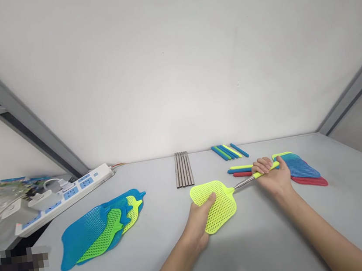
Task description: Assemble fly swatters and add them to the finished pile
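Note:
A neon yellow fly swatter point(222, 213) is held between my two hands, above the table. My left hand point(195, 230) pinches its perforated paddle, thumb on top and the other fingers beneath. My right hand point(272, 179) is closed around the yellow handle grip point(267, 169). A short metal shaft point(244, 183) joins paddle and grip. Just beyond my right hand lie blue and red fly swatters point(302, 167), partly overlapping, with a yellow edge showing. Their blue, red and yellow grips point(241, 170) stick out to its left.
Several loose blue, green and yellow swatter paddles point(81, 235) overlap at the left. Metal rods point(183, 170) lie in a row near the wall, with loose coloured grips point(231, 151) right of them. A power strip point(66, 195) with plugged-in adapters runs along the left edge of the table point(165, 225).

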The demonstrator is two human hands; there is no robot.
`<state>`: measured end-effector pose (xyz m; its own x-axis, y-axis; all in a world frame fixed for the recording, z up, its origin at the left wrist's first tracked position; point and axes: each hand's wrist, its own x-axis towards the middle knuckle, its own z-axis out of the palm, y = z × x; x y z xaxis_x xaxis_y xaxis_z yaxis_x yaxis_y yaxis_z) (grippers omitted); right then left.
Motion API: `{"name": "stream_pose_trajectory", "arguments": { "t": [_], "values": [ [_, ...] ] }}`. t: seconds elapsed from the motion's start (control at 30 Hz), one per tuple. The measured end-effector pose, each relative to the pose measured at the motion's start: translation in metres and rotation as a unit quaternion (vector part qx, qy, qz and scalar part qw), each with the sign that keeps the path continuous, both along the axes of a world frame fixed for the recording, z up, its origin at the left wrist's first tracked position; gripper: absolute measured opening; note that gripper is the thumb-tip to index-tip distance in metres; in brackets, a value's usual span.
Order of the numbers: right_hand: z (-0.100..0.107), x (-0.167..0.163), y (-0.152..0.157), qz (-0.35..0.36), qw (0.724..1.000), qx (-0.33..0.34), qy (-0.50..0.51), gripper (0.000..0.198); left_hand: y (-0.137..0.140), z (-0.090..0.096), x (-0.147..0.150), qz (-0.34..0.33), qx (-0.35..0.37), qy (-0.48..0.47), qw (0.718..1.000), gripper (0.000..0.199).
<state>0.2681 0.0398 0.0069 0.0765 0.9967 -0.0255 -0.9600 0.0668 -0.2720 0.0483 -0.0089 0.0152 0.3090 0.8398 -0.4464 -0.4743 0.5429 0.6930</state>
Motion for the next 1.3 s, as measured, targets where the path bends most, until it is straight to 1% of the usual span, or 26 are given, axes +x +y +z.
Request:
{"name": "stream_pose_trajectory", "arguments": {
  "t": [0.13, 0.27, 0.5, 0.7, 1.13, 1.3],
  "values": [
    [0.006, -0.007, -0.002, 0.025, 1.0, -0.012, -0.01, 0.027, -0.001, -0.001, -0.001, 0.003, -0.007, 0.009, 1.0, 0.037],
    [0.008, -0.006, -0.004, 0.033, 0.999, -0.001, -0.025, 0.023, -0.001, 0.002, -0.002, 0.0, 0.002, 0.01, 1.0, 0.037],
    [0.0, 0.003, -0.002, 0.006, 0.999, -0.018, -0.048, 0.029, -0.004, 0.003, 0.001, 0.007, 0.003, 0.026, 1.0, 0.035],
    [0.001, 0.003, -0.001, -0.018, 0.998, -0.022, -0.064, 0.034, -0.006, 0.001, 0.003, 0.01, 0.005, 0.034, 0.999, 0.035],
    [0.002, 0.004, 0.002, -0.035, 0.994, -0.055, -0.084, 0.032, -0.006, -0.003, 0.003, -0.002, -0.019, 0.019, 1.0, 0.035],
    [0.004, 0.004, 0.002, -0.04, 0.994, -0.083, -0.062, 0.031, -0.006, -0.002, 0.003, -0.002, -0.023, 0.028, 0.999, 0.035]
  ]
}}
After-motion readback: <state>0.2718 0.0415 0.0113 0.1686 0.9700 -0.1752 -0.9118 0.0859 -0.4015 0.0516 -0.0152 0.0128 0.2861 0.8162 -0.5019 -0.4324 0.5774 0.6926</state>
